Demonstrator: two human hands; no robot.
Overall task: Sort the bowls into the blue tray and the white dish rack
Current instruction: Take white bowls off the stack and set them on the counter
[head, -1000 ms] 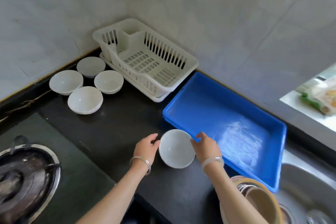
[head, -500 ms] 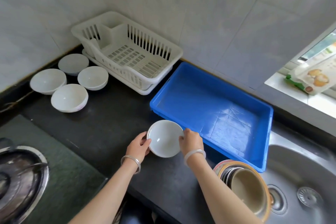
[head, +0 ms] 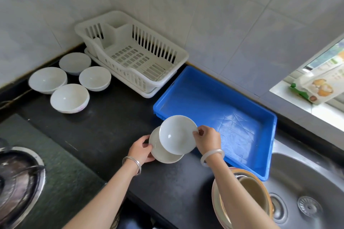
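My right hand (head: 207, 139) pinches the rim of a small white bowl (head: 177, 135), lifted and tilted just over the near-left corner of the blue tray (head: 204, 87). Under it a second white bowl (head: 162, 153) rests on the black counter, held at its left edge by my left hand (head: 142, 149). The blue tray holds nothing. The white dish rack (head: 130, 55) stands behind it in the corner, also with nothing in it. Several more white bowls (head: 69, 97) sit on the counter left of the rack.
A gas stove with a dark pan (head: 16, 180) is at the near left. A stack of bowls and a pot (head: 249, 195) sits at the sink's (head: 307, 191) edge, under my right forearm. A food packet (head: 320, 83) lies on the window sill.
What looked like one bowl between both hands has come apart into two: my right hand has raised the upper bowl toward the blue tray while my left keeps the lower one down.
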